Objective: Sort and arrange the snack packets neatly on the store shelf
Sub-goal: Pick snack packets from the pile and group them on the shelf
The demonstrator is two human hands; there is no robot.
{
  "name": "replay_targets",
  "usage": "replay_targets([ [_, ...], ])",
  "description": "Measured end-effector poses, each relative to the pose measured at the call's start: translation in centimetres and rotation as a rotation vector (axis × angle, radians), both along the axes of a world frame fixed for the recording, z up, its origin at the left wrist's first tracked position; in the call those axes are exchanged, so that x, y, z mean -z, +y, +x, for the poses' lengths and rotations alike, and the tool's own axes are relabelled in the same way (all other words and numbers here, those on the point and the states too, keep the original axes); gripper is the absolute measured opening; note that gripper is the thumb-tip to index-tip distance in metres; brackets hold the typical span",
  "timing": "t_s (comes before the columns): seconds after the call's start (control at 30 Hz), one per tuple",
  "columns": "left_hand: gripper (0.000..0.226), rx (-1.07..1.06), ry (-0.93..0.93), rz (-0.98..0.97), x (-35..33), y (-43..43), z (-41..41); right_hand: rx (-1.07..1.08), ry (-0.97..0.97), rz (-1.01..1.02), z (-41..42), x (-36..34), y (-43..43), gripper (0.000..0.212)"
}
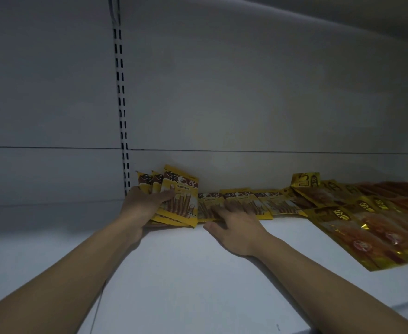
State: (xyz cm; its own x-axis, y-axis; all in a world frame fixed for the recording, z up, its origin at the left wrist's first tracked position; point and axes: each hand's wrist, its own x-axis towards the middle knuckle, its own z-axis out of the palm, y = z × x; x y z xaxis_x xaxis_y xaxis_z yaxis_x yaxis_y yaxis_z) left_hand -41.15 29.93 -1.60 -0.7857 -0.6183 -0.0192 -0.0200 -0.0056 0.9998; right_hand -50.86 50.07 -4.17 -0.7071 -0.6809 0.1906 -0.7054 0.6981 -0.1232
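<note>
Snack packets (pixel 265 201), head view only. They lie along the back of the white shelf (pixel 174 273), against the back panel (pixel 246 104), in three groups.

1. Brown-and-yellow bundle (pixel 181 201), far left, just beside the slotted upright (pixel 123 131). Several packets are fanned, leaning up and back toward the panel. Left hand (pixel 147 203) grasps it: thumb across the front face, the other fingers mostly hidden at the bundle's left edge. Judgement: the grip gathers like packets into one squared pile at the bay's corner, with the upright as an end stop.

2. Flat row (pixel 282 206) of the same brown-and-yellow design, overlapping like shingles, running right from the bundle. Right hand (pixel 239 227) lies palm down on its near end, fingers (pixel 230 208) straight and spread, released, gripping nothing. Judgement: it pins the next packets or is set to slide them toward the bundle.

3. Gold packets (pixel 366 227), larger, to the right, lying flat at a slant and overlapping. One small gold packet (pixel 305 180) stands against the panel behind them. Neither hand touches this group.

Status, as judged: sorting by design is partly done; the flat row is not yet collected and the gold group is not yet straightened. Risk: slick film may let the fanned bundle slip apart if the thumb eases.
</note>
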Motion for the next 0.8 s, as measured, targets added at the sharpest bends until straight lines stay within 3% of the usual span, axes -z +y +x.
replay_targets([
  [0.2,0.028,0.027,0.003,0.051,-0.2,0.0,0.2,-0.060,0.041,-0.059,0.3,-0.3,0.1,0.050],
  [0.33,0.030,0.055,0.000,0.131,-0.7,-0.3,0.2,-0.144,-0.047,-0.187,1.2,-0.7,0.2,0.039],
  [0.53,0.036,0.279,-0.164,0.248,-1.1,-0.3,0.7,-0.110,0.017,-0.307,2.0,-1.0,-0.4,0.023],
  [0.63,0.038,0.313,-0.162,0.308,-1.6,-0.3,0.8,-0.116,0.015,-0.264,2.0,-0.9,-0.7,0.017],
  [0.8,0.030,0.411,-0.149,0.349,-1.8,0.2,1.0,-0.143,-0.166,-0.538,2.0,-1.1,-0.9,0.007],
])
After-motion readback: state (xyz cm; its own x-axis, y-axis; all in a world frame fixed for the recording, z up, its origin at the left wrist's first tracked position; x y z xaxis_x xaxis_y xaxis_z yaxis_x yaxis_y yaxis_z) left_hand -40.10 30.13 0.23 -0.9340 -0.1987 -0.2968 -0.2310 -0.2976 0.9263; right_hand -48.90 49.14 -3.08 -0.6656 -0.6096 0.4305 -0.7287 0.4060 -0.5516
